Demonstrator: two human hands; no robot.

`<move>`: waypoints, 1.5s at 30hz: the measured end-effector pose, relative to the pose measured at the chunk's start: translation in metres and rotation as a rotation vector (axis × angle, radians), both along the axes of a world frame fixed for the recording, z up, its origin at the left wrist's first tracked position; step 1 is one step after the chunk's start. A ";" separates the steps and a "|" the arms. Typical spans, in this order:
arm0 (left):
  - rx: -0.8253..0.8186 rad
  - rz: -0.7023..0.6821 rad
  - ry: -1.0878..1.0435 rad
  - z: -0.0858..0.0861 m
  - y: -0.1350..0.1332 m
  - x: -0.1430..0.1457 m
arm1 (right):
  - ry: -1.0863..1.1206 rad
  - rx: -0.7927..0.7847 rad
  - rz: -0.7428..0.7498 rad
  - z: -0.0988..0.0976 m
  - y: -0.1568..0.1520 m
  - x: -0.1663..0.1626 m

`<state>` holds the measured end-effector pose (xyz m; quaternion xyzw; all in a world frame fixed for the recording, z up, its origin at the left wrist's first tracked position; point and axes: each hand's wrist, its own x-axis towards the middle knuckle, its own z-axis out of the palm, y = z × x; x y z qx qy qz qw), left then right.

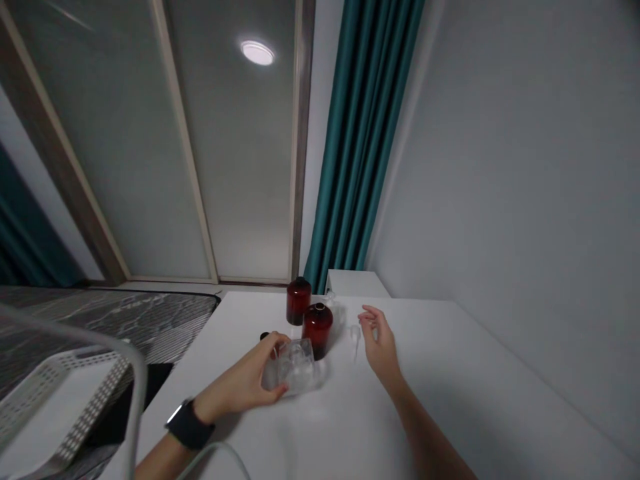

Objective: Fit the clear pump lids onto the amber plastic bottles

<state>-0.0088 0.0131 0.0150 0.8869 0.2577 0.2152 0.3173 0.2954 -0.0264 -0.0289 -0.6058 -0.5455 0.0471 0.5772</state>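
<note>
My left hand wraps round a clear plastic container that lies on the white table. A dark watch sits on that wrist. My right hand hovers just right of it, fingers loosely apart and holding nothing. Close by its fingertips stands a small clear pump top. Two dark red bottles stand behind the container: one near, one farther back.
A small black cap lies left of the bottles. A white perforated basket sits at the lower left, with a grey patterned mattress beyond it. A teal curtain hangs behind the table; a white box stands at the far edge.
</note>
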 end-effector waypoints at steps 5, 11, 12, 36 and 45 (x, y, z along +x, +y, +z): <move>-0.023 -0.048 0.036 -0.009 -0.005 0.009 | -0.063 -0.161 -0.026 -0.018 0.007 0.034; -0.041 -0.067 0.047 -0.016 -0.010 0.016 | -0.196 -0.271 -0.079 -0.032 0.012 0.029; -0.043 -0.070 0.042 -0.016 -0.011 0.017 | -0.216 -0.285 -0.087 -0.033 0.012 0.025; -0.082 -0.038 -0.005 -0.013 -0.012 0.020 | 0.413 0.058 0.285 0.030 -0.021 -0.057; -0.098 -0.040 -0.022 -0.012 -0.013 0.021 | 0.089 0.182 0.388 0.037 -0.036 -0.065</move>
